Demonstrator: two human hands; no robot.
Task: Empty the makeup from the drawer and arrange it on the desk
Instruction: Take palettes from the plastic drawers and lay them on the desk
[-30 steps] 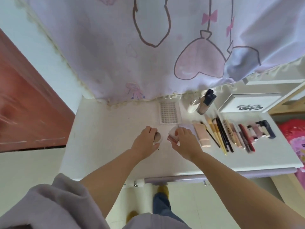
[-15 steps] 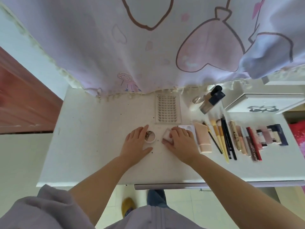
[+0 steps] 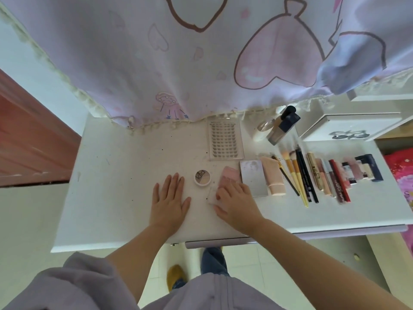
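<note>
My left hand (image 3: 169,201) lies flat and empty on the white desk (image 3: 116,186), just left of a small round compact (image 3: 202,177). My right hand (image 3: 234,202) rests its fingers on a pink clear-cased palette (image 3: 226,178) that lies on the desk. Right of it come a silver square compact (image 3: 253,176), a peach tube (image 3: 273,176), several brushes and pencils (image 3: 297,175), and lipsticks (image 3: 339,177). A lash tray (image 3: 225,140) and a foundation bottle (image 3: 282,126) sit further back. The drawer front (image 3: 218,242) shows below the desk edge.
A lilac printed curtain (image 3: 201,52) hangs over the back of the desk. A white box (image 3: 348,128) stands at the back right. A brown door (image 3: 29,139) is on the left, and a pink fabric (image 3: 400,168) lies beyond the desk's right end.
My left hand has let go of the round compact and slid back toward me, flat on the desk. My right hand has drawn back along the pink palette. The view has shifted closer.
</note>
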